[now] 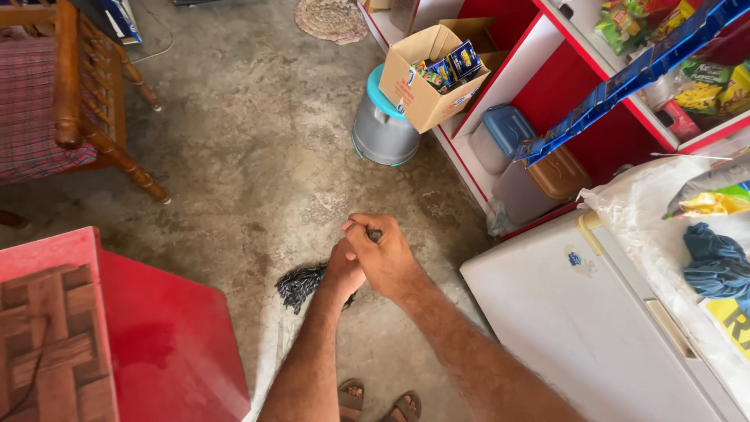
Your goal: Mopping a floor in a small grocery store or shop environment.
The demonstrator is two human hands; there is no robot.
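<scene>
Fingers [361, 231] of the right hand [383, 258] are curled tight around the top of a mop stick [375, 234]. Only a tiny dark bit of the stick shows between them. Just under it, the left hand [344, 270] is wrapped around the same stick, and the two hands touch. Both are closed all the way, one stacked on the other.

Down on the floor [250, 156], the mop [301, 285] has a dark, stringy head that lies just to the left of the hands. Part of it hides behind the left wrist. The floor is grey and looks patchy and damp near the mop.

Two feet in sandals [379, 402] peek out at the bottom, between the arms.

On the left is a red counter [168, 336], and past it a wooden chair [86, 101]. On the right is a white chest freezer [578, 320] with a blue cloth [715, 262] lying on a counter beside it. Further back, a red and white shelf [539, 70] holds snack packets. A cardboard box [426, 74] of packets leans on a metal pot [383, 129] with a blue lid, well away from the mop.
</scene>
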